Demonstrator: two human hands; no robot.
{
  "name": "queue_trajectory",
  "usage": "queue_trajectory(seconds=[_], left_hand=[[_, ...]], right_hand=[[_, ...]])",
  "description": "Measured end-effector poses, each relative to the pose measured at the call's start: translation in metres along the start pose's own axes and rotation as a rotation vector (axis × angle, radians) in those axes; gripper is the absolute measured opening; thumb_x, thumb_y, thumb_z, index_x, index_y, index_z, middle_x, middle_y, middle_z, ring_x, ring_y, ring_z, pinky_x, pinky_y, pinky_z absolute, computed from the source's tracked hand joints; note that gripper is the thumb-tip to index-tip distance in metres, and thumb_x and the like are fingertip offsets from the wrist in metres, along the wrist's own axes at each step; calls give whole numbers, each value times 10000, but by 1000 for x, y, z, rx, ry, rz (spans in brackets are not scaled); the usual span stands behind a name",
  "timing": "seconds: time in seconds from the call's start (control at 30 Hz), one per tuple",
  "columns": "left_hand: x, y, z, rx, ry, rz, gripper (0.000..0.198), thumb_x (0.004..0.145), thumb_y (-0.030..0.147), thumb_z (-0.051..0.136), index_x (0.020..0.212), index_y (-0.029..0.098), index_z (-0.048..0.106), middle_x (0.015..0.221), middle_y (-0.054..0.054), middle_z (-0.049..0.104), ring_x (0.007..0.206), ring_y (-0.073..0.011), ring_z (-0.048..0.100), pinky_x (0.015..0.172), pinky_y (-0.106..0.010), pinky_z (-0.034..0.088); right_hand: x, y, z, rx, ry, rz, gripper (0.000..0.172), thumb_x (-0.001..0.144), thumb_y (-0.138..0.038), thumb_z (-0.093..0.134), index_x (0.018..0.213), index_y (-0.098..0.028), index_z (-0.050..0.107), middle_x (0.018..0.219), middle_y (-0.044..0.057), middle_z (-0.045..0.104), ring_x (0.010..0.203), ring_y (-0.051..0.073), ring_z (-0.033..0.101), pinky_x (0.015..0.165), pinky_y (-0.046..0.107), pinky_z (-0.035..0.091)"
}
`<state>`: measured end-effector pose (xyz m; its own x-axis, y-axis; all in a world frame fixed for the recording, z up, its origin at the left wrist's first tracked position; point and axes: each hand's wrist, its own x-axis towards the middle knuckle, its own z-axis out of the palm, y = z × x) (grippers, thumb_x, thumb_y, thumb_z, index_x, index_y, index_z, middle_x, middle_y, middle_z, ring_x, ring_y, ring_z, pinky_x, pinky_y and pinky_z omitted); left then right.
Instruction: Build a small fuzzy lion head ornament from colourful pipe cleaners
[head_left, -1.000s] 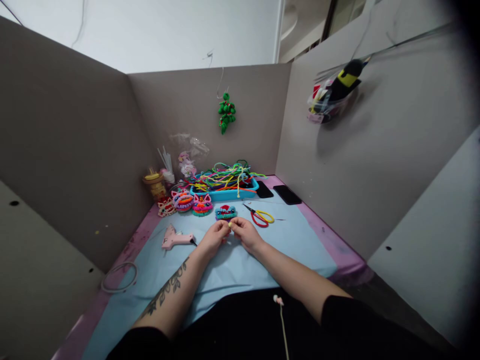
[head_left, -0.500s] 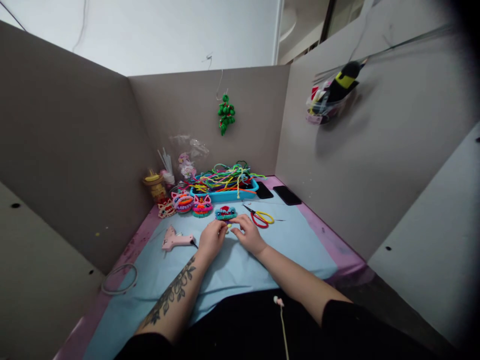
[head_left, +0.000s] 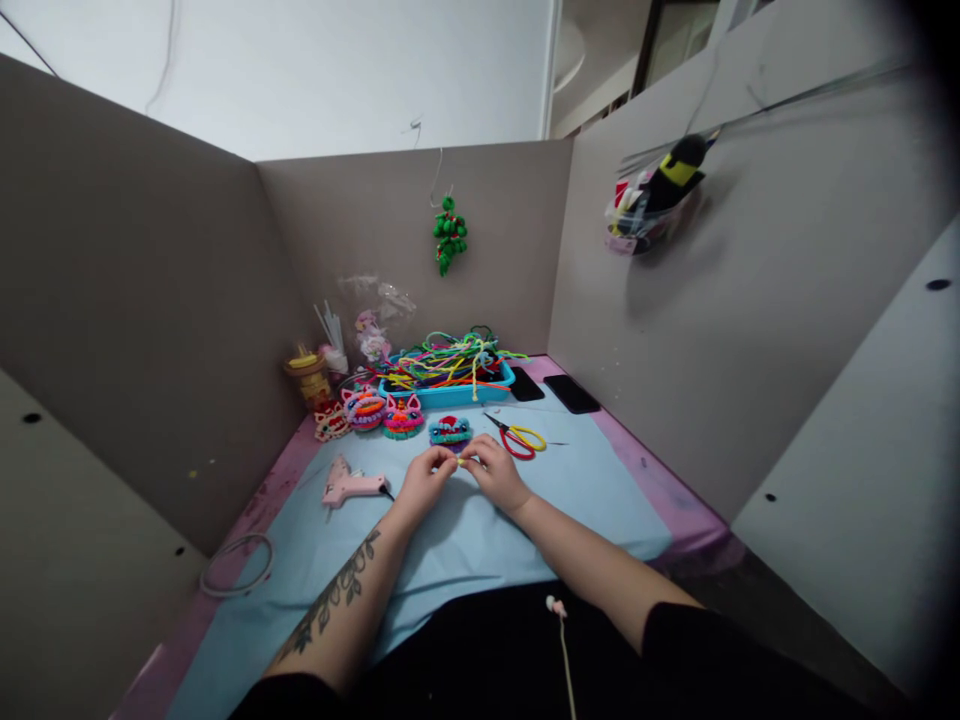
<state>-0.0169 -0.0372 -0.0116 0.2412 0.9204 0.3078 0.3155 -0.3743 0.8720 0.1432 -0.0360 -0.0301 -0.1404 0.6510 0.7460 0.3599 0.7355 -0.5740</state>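
My left hand (head_left: 429, 477) and my right hand (head_left: 491, 470) meet over the light blue cloth, fingertips pinched on a small yellow piece (head_left: 460, 461) between them. Its shape is mostly hidden by the fingers. Just beyond the hands lies a teal fuzzy figure (head_left: 450, 431) with a red top. Red and yellow scissors (head_left: 519, 441) rest to the right of it, their blades pointing away. On the left, a pink glue gun (head_left: 352, 485) lies on the cloth, near my left hand but not touched.
A blue tray (head_left: 448, 397) heaped with colourful pipe cleaners stands at the back. Fuzzy animal heads (head_left: 403, 417) sit to its left, beside a yellow cup (head_left: 308, 375). Two dark phones (head_left: 572, 394) lie at the right. A grey cable loop (head_left: 238, 567) is at the front left.
My two hands have drawn closer together around the yellow piece, and less of it shows between the fingertips. The whole view has shifted slightly.
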Motion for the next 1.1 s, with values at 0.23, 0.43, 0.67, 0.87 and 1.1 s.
queue_trajectory(seconds=[0.23,0.43,0.67,0.87,1.1], left_hand=[[-1,2,2,-544,-167,-345,368,595,433,743,716,126,579,560,52,446,450,-38,332,437,-191,234],[1,1,9,-670,-129,-416,410,553,425,785,657,134,515,537,68,392,449,-25,315,432,-176,224],[3,0,7,-620,-114,-364,407,592,446,752,767,99,631,592,31,438,503,-47,346,449,-187,244],[4,-3,6,-559,-68,-334,365,621,450,722,686,106,621,580,33,424,499,-51,326,458,-197,243],[3,-1,5,-526,-114,-279,345,661,450,693,708,125,585,592,37,444,479,-44,336,453,-192,251]], right_hand=[[0,-11,3,307,12,232,109,768,-281,634,714,-188,624,766,21,549,711,145,518,664,276,443],[0,-7,18,638,75,420,203,695,-353,705,663,-179,605,693,-8,533,663,129,515,651,274,455],[-3,-2,6,164,101,124,116,785,-292,630,842,-238,714,828,40,551,763,155,539,680,296,470],[-6,-7,2,-279,46,-65,302,841,-216,541,1107,-310,648,1076,87,570,964,227,527,822,377,466],[-5,-5,2,-172,35,-48,306,843,-201,522,1118,-274,635,1015,82,567,918,205,545,791,363,489]])
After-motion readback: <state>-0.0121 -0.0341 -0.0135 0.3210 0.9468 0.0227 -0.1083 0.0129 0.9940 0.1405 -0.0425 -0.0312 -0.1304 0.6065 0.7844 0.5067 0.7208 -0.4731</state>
